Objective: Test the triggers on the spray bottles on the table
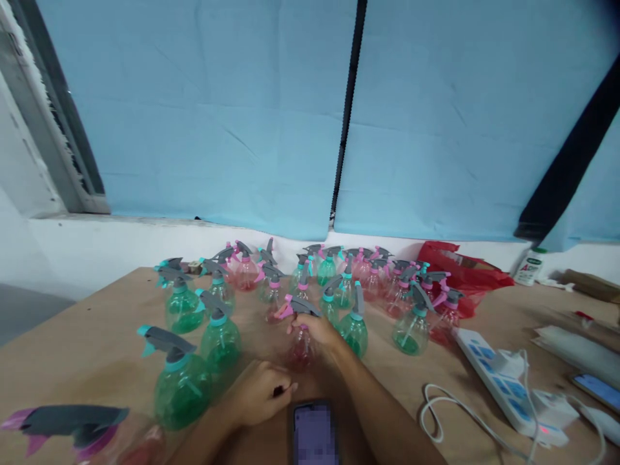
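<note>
My right hand (317, 330) grips the neck of a pink spray bottle (301, 352) with a grey and pink trigger head, which stands on the wooden table (97, 336). My left hand (259, 394) rests on the table nearer to me, fingers curled loosely around a small dark thing I cannot make out. A phone (314, 431) lies just below both hands. Green spray bottles (181, 384) stand to the left of my hands.
Several green and pink spray bottles (339, 278) crowd the table's far half. A red plastic bag (460, 271) lies behind them at right. A white power strip (498, 381) with cables, a white bottle (529, 266) and another phone (598, 391) sit at right.
</note>
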### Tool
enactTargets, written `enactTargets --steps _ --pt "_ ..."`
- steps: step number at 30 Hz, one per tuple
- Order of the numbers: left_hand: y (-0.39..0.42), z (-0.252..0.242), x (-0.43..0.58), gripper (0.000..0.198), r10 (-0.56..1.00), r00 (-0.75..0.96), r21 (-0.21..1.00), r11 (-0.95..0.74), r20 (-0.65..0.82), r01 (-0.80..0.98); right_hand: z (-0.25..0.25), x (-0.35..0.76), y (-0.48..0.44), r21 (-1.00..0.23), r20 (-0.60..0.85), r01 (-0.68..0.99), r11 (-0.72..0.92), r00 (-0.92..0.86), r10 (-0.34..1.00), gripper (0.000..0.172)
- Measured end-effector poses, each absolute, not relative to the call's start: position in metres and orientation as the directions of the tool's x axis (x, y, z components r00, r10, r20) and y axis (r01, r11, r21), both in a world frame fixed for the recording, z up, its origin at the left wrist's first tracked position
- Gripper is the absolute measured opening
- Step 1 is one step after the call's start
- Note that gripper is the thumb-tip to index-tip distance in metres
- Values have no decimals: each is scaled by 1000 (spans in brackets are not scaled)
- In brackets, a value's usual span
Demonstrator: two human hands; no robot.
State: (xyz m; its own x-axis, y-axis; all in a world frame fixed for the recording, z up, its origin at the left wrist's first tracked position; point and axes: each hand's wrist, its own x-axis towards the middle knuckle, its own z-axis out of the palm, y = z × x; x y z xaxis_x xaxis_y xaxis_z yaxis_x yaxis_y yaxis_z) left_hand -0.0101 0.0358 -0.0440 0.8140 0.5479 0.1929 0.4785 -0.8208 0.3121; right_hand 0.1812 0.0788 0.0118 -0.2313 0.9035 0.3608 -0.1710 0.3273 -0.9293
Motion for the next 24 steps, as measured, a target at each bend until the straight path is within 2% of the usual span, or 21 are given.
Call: enactTargets --steps 6,12,18,24 --pt "36 -44 -10 46 539 815 306 -829 212 468 7 181 81 -923 366 -203 327 -197 910 18" --pt "35 -43 -10 43 552 808 292 -822 205 488 8 183 83 -914 397 -177 365 -204 895 31" --pt "35 -42 -10 43 554 808 289 -822 200 492 7 181 82 -901 402 -245 359 -158 902 18" --pt "38 -46 -11 40 548 813 290 -825 196 485 5 181 82 -918 391 -152 367 -185 902 24"
